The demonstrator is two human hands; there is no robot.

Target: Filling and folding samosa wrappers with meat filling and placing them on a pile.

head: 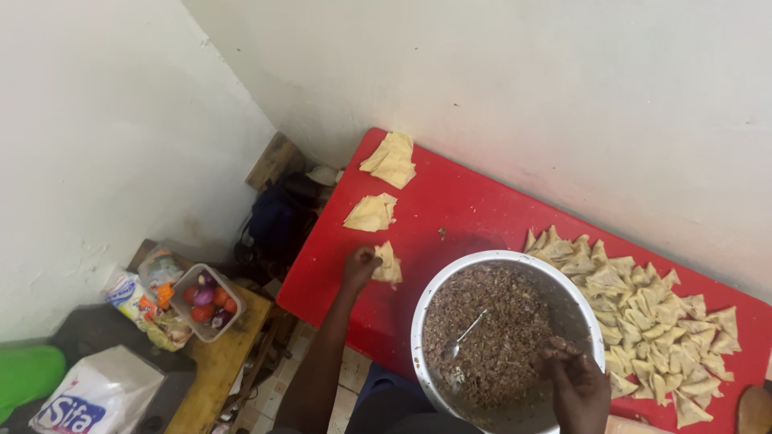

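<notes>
— Head view, what do I have?
— My left hand (359, 267) pinches a folded tan pastry pocket (389, 264) at centre frame; my right hand (577, 384) grips minced filling in the white round bowl (424, 312), lower right.
— Advice?
— I'd hold the pocket open and load modestly.

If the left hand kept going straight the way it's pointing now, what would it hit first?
The left hand, holding a folded pastry piece, points up the red table; probably the small pastry stack comes first, though depth is unclear.

The right hand (581, 384) hides its fingertips in the filling (490, 329); the bowl's (426, 297) near rim is cut off.
</notes>
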